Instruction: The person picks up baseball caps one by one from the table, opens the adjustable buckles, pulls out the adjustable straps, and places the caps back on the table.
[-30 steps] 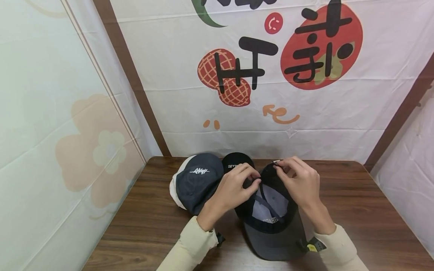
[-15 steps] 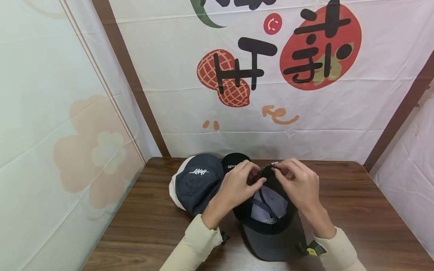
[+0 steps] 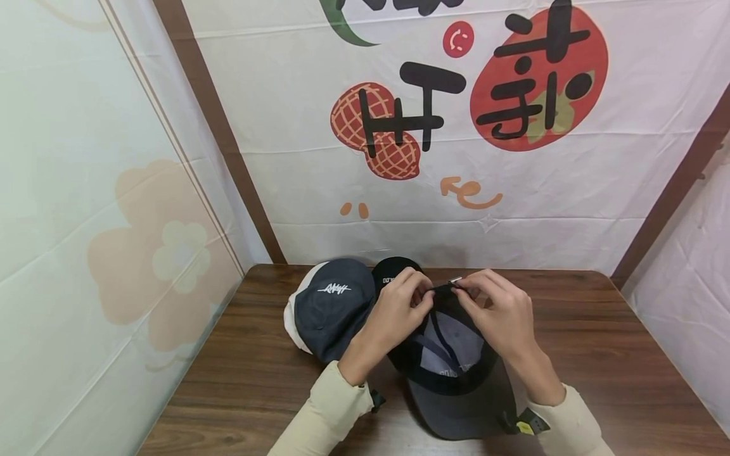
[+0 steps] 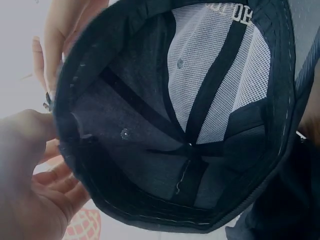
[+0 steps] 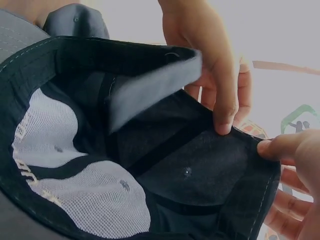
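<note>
A dark baseball cap [image 3: 464, 408] lies crown down on the table, its brim toward me and its inside facing up. Pale mesh lining [image 5: 95, 200] and dark seam tapes show inside it. At the back edge, my left hand [image 3: 399, 310] pinches the band between thumb and fingers. Close beside it, my right hand [image 3: 502, 310] pinches the same edge near a small shiny buckle [image 3: 454, 280]. A loose grey strap [image 5: 155, 92] sticks out across the opening in the right wrist view. Behind the cap in the left wrist view, the left fingers [image 4: 60, 185] are partly hidden.
Left of the hands sits a navy cap [image 3: 333, 304] with white lettering, over a white one [image 3: 292, 320]. A black cap [image 3: 393, 269] stands behind my left hand. The brown wooden table [image 3: 228, 380] meets a printed cloth wall [image 3: 319, 240] at the back.
Both hands have come closer together at the cap's back edge, the right one shifting slightly left with the buckle. My left hand now pinches the band there, drawing the edges together.
</note>
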Demonstrator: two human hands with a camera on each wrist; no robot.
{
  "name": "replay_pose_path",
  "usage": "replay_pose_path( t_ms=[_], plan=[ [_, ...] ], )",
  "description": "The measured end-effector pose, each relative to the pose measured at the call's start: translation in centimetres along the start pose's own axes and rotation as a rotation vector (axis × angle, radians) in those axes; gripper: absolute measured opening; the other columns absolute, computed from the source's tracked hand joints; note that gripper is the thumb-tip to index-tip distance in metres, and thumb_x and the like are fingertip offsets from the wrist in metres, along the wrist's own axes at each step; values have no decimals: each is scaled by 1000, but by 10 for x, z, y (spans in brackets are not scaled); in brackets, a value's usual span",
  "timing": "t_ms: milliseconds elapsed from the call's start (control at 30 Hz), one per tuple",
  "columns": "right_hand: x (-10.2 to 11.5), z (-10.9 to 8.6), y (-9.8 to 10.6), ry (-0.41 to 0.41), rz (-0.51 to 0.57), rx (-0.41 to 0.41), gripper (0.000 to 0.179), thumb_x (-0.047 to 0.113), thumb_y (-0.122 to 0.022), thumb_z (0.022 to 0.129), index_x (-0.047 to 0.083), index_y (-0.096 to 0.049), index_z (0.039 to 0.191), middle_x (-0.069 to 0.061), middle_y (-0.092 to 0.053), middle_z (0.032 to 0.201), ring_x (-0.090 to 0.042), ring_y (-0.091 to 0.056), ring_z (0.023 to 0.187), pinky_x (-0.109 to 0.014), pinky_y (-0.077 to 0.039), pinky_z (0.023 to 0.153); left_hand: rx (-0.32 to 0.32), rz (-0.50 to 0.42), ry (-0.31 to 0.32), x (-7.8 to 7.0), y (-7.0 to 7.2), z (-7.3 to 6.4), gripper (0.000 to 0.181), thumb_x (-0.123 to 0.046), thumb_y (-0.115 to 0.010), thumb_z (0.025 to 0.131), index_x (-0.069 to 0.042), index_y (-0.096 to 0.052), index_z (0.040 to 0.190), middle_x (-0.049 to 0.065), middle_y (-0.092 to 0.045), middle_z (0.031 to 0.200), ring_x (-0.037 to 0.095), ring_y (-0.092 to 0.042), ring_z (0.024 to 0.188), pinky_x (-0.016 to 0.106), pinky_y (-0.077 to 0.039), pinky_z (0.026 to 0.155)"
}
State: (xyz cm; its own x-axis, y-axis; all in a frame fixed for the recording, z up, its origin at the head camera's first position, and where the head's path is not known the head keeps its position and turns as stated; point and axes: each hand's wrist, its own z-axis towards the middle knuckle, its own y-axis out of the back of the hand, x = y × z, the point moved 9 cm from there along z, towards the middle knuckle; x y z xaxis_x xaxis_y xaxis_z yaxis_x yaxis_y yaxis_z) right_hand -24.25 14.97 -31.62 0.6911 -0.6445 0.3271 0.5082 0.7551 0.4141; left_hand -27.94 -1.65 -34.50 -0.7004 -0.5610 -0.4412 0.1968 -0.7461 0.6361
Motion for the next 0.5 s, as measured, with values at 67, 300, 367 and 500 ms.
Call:
replay_pose_path(
  t_ms=[67,300,367,500],
  plan=[
    [0,0,-1,3,-3,13,21,-2,-90,79,11,-81,93,-1,-77,89,-13,-66,63,-22,-51,54,-20,-12,-5,0,2,0,5,-4,-72,99,-9,-71,101,3,-63,97,12,-65,78,17,-54,70],
    [5,-1,-4,45,-16,42,23,1,-91,79,12,-81,97,0,-77,93,-10,-67,66,-21,-52,54,-57,-45,6,4,7,2,7,-3,-71,99,-9,-70,103,5,-63,97,12,-66,78,18,-56,70],
    [6,-1,-4,61,-23,45,24,2,-92,78,12,-81,98,1,-77,94,-9,-68,67,-21,-52,54,-59,-46,8,5,8,2,7,-3,-71,100,-8,-70,104,5,-63,98,12,-66,78,18,-56,70],
    [5,-3,-6,63,-40,68,23,5,-92,80,14,-81,99,2,-77,95,-7,-67,67,-20,-49,54,-66,-43,14,8,12,3,5,-4,-68,102,-7,-70,105,6,-64,99,12,-66,80,18,-56,71]
  ],
)
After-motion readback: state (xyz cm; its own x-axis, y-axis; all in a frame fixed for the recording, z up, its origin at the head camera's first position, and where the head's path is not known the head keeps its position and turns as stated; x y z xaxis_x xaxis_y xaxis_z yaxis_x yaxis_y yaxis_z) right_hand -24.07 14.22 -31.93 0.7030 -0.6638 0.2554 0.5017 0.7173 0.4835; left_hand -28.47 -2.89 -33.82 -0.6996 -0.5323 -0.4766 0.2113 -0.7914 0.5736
